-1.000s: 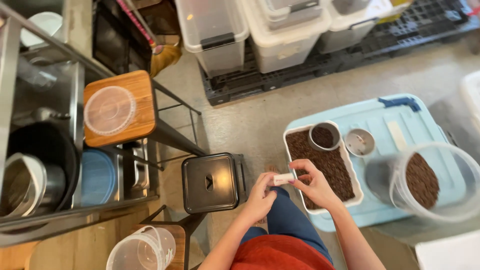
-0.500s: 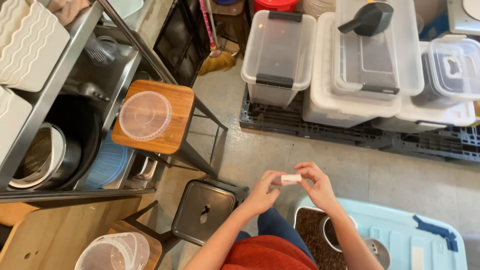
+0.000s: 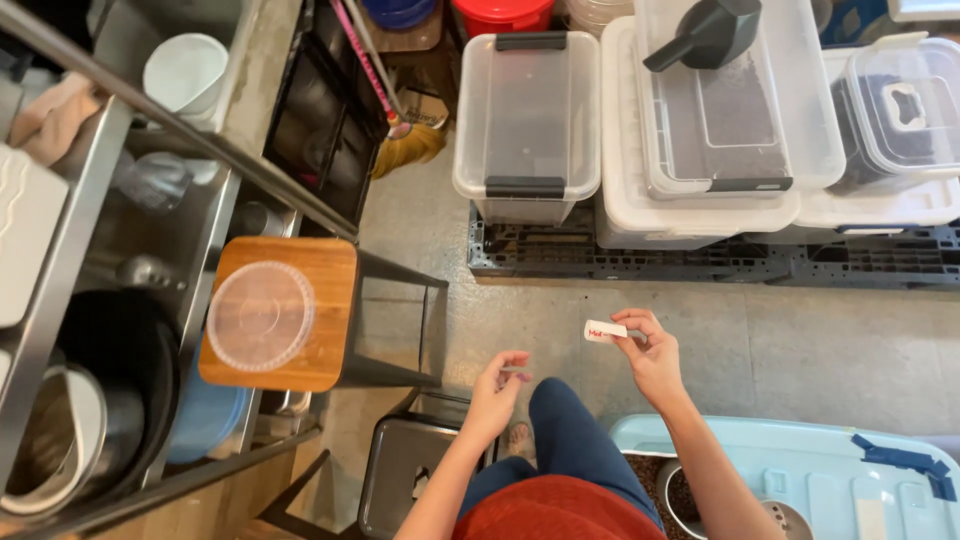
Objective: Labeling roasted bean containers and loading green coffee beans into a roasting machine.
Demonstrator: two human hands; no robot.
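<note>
white tag (image 3: pixel 604 331) | right hand (image 3: pixel 650 360) only now | left hand (image 3: pixel 497 393) released

We see the hands have parted: the small white rectangular label (image 3: pixel 605 331) now sits only in the right hand (image 3: pixel 650 362) grip, while the left hand (image 3: pixel 497 392) has dropped away, loosely curled.

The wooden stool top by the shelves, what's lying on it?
A round clear plastic lid lies flat on the wooden stool top, covering most of it. The wood shows through the lid, and nothing appears to be under it. Both hands are away from the stool.
</note>
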